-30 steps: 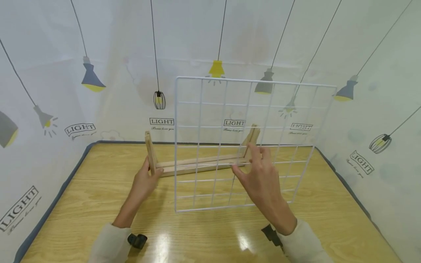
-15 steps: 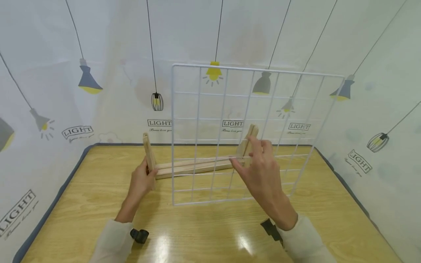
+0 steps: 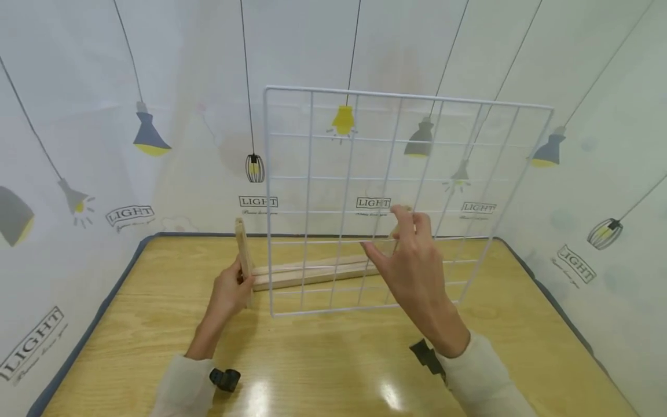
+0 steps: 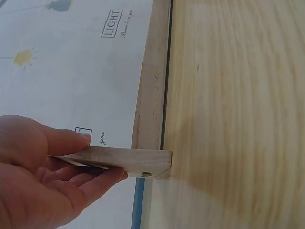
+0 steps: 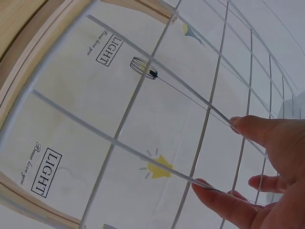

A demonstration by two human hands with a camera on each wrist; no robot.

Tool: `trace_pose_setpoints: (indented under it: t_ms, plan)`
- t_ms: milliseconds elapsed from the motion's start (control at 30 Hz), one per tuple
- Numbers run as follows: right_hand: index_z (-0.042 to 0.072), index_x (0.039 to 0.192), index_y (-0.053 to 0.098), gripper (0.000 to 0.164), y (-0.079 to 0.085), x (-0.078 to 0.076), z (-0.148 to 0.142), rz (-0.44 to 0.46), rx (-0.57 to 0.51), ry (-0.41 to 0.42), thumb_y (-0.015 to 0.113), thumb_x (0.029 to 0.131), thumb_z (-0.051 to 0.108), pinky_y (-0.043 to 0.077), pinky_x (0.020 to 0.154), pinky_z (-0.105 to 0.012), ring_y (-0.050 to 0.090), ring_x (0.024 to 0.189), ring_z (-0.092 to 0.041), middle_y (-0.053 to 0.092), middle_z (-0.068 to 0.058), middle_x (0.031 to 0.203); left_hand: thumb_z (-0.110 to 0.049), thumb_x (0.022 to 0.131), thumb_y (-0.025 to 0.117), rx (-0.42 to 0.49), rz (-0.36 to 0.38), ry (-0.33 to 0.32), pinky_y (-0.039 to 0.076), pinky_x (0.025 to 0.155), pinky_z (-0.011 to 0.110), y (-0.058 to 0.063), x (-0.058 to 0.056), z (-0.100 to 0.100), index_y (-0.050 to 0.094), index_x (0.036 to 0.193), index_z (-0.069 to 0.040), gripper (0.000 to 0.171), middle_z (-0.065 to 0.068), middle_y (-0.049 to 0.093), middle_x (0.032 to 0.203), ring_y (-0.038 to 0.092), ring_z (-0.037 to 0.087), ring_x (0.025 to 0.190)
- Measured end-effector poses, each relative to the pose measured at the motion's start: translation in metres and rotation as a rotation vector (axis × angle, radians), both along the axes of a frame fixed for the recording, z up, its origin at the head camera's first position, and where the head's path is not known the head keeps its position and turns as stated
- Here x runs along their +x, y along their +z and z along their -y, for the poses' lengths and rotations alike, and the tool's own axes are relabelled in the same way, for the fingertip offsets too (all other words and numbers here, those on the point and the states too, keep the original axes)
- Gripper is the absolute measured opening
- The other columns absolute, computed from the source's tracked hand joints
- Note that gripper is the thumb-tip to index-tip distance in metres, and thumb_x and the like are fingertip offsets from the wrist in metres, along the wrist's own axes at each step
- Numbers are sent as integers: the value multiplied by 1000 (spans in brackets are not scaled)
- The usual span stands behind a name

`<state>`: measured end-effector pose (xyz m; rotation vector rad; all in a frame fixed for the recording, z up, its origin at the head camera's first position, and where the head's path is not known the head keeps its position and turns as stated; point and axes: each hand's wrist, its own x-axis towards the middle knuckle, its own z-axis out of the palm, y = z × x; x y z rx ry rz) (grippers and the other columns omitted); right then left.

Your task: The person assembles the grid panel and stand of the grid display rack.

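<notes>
In the head view my left hand (image 3: 229, 289) pinches the left upright of a pale wooden frame (image 3: 307, 278), thumb on one side and fingers on the other. The frame's long bottom rails run to the right along the table. My right hand (image 3: 419, 272) holds a white wire grid panel (image 3: 409, 96) upright in front of the frame, hiding most of its right end. The left wrist view shows the upright (image 4: 138, 162) between thumb and fingers. In the right wrist view, thumb and fingers (image 5: 221, 198) grip the wires of the grid.
A glossy wood-grain table (image 3: 312, 359) lies under the hands. Behind it and at the sides hangs a white wall covering (image 3: 208, 174) printed with lamps. Black camera mounts (image 3: 225, 380) sit at both wrists.
The grid panel has moved upward with my right hand, its lower edge now nearer the frame's rails. My left hand keeps its hold on the wooden upright. The head view has shifted slightly.
</notes>
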<state>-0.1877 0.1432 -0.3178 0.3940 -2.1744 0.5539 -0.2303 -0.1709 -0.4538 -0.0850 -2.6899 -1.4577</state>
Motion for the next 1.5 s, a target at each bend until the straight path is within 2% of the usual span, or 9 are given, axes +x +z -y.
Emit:
trace_pose_setpoints:
  t_ms: [200,433,567,767,967,1367,1500]
  plan:
    - [1,126,55,68,6,-2,5,9,-1,-12,89,74,26,54,45,-36,70,79,-30,55,-23,103,-4,100,52,-1,-23,-12,57,85,54,-3,2,-5,40,143,9,47,40,53,130,59,51,115]
    - [1,127,55,69,16,-7,8,-32,13,-14,89,74,29,55,47,-37,70,79,-30,56,-24,104,-3,100,54,-4,-32,-63,57,86,53,-3,5,-11,29,150,10,57,39,53,130,58,51,116]
    - [1,126,55,70,22,-11,10,-70,21,-6,90,73,29,56,48,-38,71,77,-31,56,-24,103,0,99,54,11,-41,-83,56,85,54,-3,7,-13,31,149,12,56,40,52,130,58,52,114]
    - [1,127,54,70,30,-14,14,-95,26,-3,89,74,32,48,38,-31,71,76,-29,57,-24,104,2,97,53,30,-35,-91,56,86,53,-2,11,-14,37,145,13,52,39,51,132,58,51,115]
    - [2,128,54,71,38,-17,18,-95,11,-8,88,75,33,43,35,-29,71,75,-29,57,-23,106,2,96,58,13,-37,-89,57,86,51,0,11,-14,39,145,12,53,37,55,129,60,49,114]
    - [1,129,52,70,51,-26,23,-103,14,2,87,77,33,52,41,-33,73,78,-31,56,-24,109,-1,96,60,28,-28,-99,58,85,51,-1,10,-14,35,147,10,58,37,53,132,60,49,115]
    - [0,129,52,70,57,-28,24,-121,7,8,86,78,33,54,44,-36,73,79,-31,55,-25,109,-1,96,61,31,-22,-96,58,85,49,-2,11,-14,41,143,12,53,36,56,129,61,48,114]
